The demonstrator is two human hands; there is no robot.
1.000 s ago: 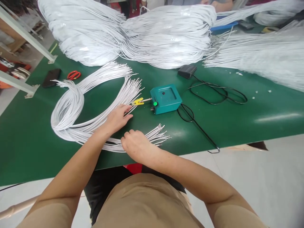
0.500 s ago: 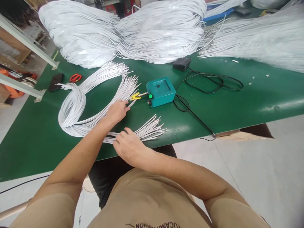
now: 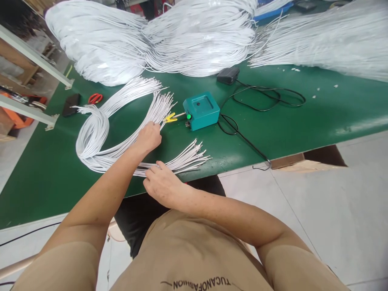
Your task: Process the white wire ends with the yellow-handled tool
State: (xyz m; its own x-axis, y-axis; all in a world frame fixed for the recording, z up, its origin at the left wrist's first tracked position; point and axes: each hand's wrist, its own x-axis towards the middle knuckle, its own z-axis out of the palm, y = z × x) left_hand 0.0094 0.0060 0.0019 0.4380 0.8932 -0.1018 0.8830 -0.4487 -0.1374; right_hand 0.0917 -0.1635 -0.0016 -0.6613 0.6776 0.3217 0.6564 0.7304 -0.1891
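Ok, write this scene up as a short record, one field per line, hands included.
Surface: green tabletop
Left hand: at the curved white wires, near the yellow clip; grip hidden
Right hand: at the near branch of these wires, short of their loose ends; grip unclear
Device: teal box, green button, metal rod running toward the clip
Beyond the box: black block with a cable
Far left: red scissors beside a dark object
Back: large white wire bundles
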